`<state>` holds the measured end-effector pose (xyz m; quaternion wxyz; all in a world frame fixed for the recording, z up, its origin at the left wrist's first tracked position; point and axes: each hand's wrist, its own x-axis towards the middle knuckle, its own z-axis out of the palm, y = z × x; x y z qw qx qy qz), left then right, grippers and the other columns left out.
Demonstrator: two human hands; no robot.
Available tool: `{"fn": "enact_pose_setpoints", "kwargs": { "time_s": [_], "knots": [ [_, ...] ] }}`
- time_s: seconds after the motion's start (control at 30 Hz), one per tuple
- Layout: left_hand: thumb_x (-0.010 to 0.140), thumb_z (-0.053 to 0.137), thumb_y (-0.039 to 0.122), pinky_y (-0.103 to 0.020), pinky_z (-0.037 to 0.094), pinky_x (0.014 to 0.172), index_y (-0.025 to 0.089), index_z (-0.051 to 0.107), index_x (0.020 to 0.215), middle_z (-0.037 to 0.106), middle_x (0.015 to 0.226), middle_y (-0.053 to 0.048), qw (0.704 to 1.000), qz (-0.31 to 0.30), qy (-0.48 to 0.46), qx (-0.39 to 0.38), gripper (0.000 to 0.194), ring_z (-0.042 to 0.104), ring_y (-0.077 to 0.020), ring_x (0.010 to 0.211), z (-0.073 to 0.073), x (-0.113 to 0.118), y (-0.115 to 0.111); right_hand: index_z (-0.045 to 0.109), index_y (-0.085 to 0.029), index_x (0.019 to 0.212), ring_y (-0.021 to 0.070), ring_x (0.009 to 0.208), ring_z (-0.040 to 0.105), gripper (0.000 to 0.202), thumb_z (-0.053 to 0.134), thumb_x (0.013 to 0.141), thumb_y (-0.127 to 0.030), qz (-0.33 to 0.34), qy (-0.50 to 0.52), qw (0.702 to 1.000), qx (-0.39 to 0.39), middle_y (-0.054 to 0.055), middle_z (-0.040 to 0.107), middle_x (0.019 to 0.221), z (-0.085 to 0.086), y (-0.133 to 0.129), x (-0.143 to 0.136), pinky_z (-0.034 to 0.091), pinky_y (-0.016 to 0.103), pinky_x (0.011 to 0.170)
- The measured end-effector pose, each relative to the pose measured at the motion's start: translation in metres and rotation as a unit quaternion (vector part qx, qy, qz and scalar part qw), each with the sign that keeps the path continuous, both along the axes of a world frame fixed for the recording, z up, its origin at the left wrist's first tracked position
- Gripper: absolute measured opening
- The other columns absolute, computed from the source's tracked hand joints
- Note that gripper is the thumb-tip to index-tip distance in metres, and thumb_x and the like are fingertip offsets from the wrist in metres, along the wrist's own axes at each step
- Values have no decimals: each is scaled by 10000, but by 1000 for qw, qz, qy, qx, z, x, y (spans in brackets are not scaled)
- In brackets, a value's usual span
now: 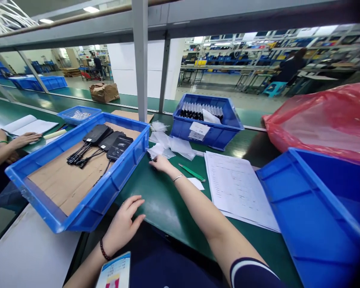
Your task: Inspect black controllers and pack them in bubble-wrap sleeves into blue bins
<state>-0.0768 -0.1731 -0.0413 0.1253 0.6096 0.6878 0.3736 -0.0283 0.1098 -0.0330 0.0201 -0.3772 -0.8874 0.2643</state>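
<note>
My left hand (123, 222) hovers at the table's front edge, beside the large blue tray, its fingers apart and nothing in it. Stretched forward, my right hand (162, 165) has its fingers curled together at the near side of a pile of clear plastic bags (180, 146). A small dark bit shows under its fingertips; what they grip is hidden. In the large blue tray (78, 218), lined with cardboard, lie several flat black devices with short cables (99, 135). A green tweezers-like tool (192, 173) rests right of my right hand.
A blue bin (208, 134) holds a row of bagged dark items. Printed sheets (237, 188) lie by a big blue crate (312, 208) and a red plastic bag (324, 120). A metal post (140, 60) rises ahead. At left, another person's hand (27, 139) rests by a notebook.
</note>
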Motion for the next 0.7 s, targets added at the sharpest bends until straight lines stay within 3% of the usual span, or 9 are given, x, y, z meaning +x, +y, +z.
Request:
{"fn": "enact_pose_setpoints", "kwargs": {
  "time_s": [0.1, 0.2, 0.3, 0.37, 0.43, 0.5, 0.6, 0.7],
  "knots": [
    [814, 594, 326, -452, 555, 949, 559, 410, 1311, 548, 1317, -13, 998, -36, 44, 0, 578, 560, -286, 1177, 45, -5, -29, 535, -103, 1241, 171, 737, 674, 417, 410, 957, -382, 1, 20, 1000, 20, 96, 707, 855, 3, 6, -8, 487, 245, 689],
    [831, 587, 298, -419, 534, 971, 492, 455, 1310, 539, 1336, 7, 990, -19, 132, 40, 533, 553, -256, 1189, 104, -34, -50, 544, -107, 1228, 202, 919, 664, 441, 434, 945, -427, 35, 36, 998, 49, 139, 683, 1030, 6, 0, -14, 485, 256, 774],
    [836, 574, 349, -408, 480, 1006, 398, 617, 1156, 610, 1237, -9, 981, 44, 178, 70, 326, 564, -248, 1163, 157, -86, -36, 604, -127, 1139, 237, 1004, 636, 365, 521, 904, -393, 78, 38, 994, 71, 146, 667, 1088, 9, -17, -14, 475, 284, 826],
    [793, 585, 475, -412, 466, 1001, 284, 669, 1067, 649, 1169, -54, 984, 84, 159, 9, 344, 572, -274, 1140, 174, -127, -6, 622, -144, 1113, 245, 1001, 634, 323, 551, 886, -362, 101, 38, 991, 81, 136, 672, 1076, 12, -29, -9, 476, 296, 831],
    [745, 580, 574, -367, 530, 869, 216, 629, 1130, 669, 1118, -72, 984, 104, 86, -116, 528, 627, -261, 1028, 173, -162, 33, 629, -158, 1111, 248, 1005, 631, 311, 554, 881, -355, 107, 37, 989, 91, 130, 671, 1085, 15, -36, 2, 477, 303, 833],
    [645, 631, 643, -313, 544, 731, 141, 573, 1192, 698, 987, -97, 966, 130, 30, -221, 745, 660, -250, 900, 157, -184, 72, 633, -176, 1119, 248, 1004, 631, 314, 557, 877, -362, 90, 32, 990, 101, 119, 672, 1088, 17, -33, 21, 476, 304, 832],
    [592, 645, 700, -281, 515, 598, 95, 505, 1232, 691, 948, -120, 941, 146, -16, -306, 892, 666, -241, 805, 126, -192, 113, 647, -186, 1108, 255, 1038, 618, 292, 554, 877, -339, 22, 16, 993, 113, 108, 671, 1108, 17, -10, 67, 466, 308, 848],
    [532, 723, 664, -287, 511, 598, 79, 485, 1212, 674, 1016, -157, 938, 160, -5, -306, 929, 659, -266, 861, 109, -185, 131, 655, -148, 1093, 268, 1059, 608, 269, 542, 878, -263, -73, -9, 990, 118, 136, 661, 1128, 14, 19, 127, 457, 324, 863]
  ]
}}
